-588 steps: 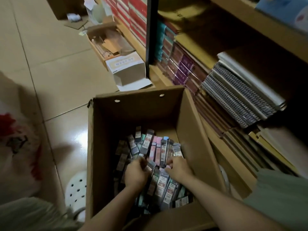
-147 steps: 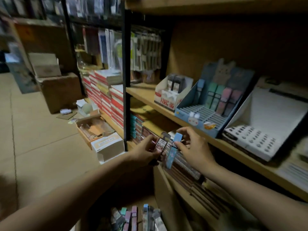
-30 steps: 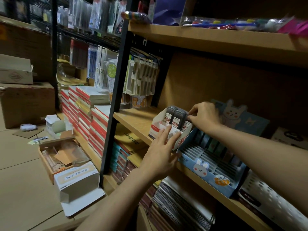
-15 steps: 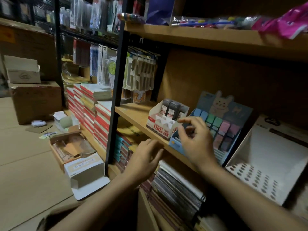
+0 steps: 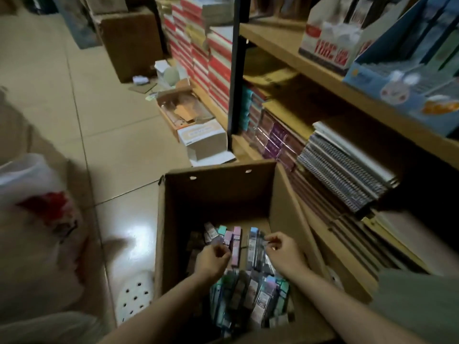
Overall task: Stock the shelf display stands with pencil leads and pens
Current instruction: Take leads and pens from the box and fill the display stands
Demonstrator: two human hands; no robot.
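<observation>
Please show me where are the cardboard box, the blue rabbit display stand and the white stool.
cardboard box [image 5: 218, 192]: head view, on its inner far wall.
blue rabbit display stand [image 5: 387, 83]: head view, on its front panel.
white stool [image 5: 135, 296]: head view, on its perforated seat.

A jumble of slim pencil lead cases [image 5: 250, 289], in pink, teal, blue and grey with white labels, lies loose on the bottom of an open cardboard box [image 5: 218, 192] on the floor. On the shelf above stand a white-and-red display stand [image 5: 330, 45] and a blue rabbit-printed display stand [image 5: 407, 88], side by side and touching.
</observation>
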